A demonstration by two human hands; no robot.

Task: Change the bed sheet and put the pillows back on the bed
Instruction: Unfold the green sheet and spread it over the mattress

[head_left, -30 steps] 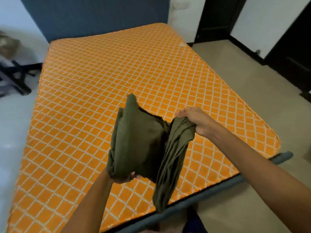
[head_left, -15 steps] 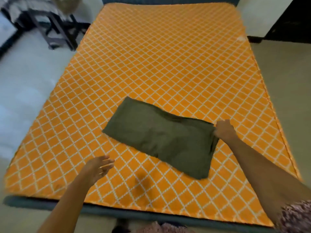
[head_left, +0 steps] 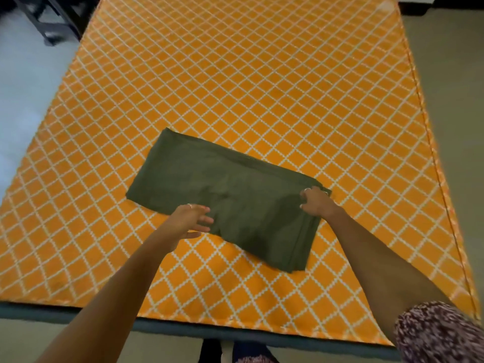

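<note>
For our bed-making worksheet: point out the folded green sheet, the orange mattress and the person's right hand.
folded green sheet (head_left: 225, 184): head view, middle of its top layer.
orange mattress (head_left: 248, 82): head view, bare patterned top.
right hand (head_left: 315, 203): head view, back of the hand.

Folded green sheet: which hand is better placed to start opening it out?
Probably the right hand: its fingers already curl on the folded green sheet at its layered corner. The left hand only reaches its near edge, fingers straight.

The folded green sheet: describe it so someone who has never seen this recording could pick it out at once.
Start at the orange mattress with its white diamond lattice. The folded green sheet lies flat on its near half, between the left hand and the right hand. It is the only dark, plain cloth on the patterned surface.
</note>
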